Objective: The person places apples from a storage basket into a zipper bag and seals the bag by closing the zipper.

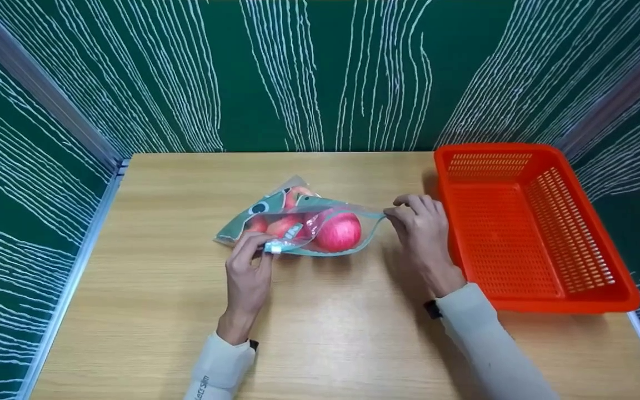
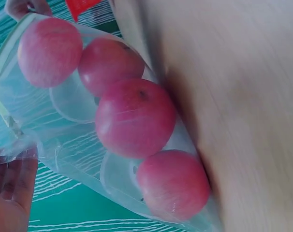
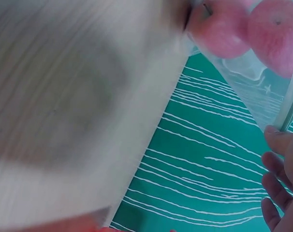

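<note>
A clear zip bag (image 1: 370, 222) with a green print and a teal zip edge holds several red apples (image 1: 339, 232). Its mouth gapes toward the person. At the near left corner, by the white slider (image 1: 275, 249), my left hand (image 1: 249, 266) pinches the zip edge. My right hand (image 1: 423, 233) pinches the opposite corner between thumb and forefinger. In the left wrist view the apples (image 2: 136, 118) lie in a row along the bag's lower side. The right wrist view shows the thumb (image 3: 279, 140) at the bag's corner, the other fingers loosely bent.
An orange plastic basket (image 1: 509, 239) with slotted walls stands right of the bag, close beside the right hand. The wooden table (image 1: 148, 250) lies beneath everything. Green walls (image 1: 325, 72) with white wavy lines border it at the back and sides.
</note>
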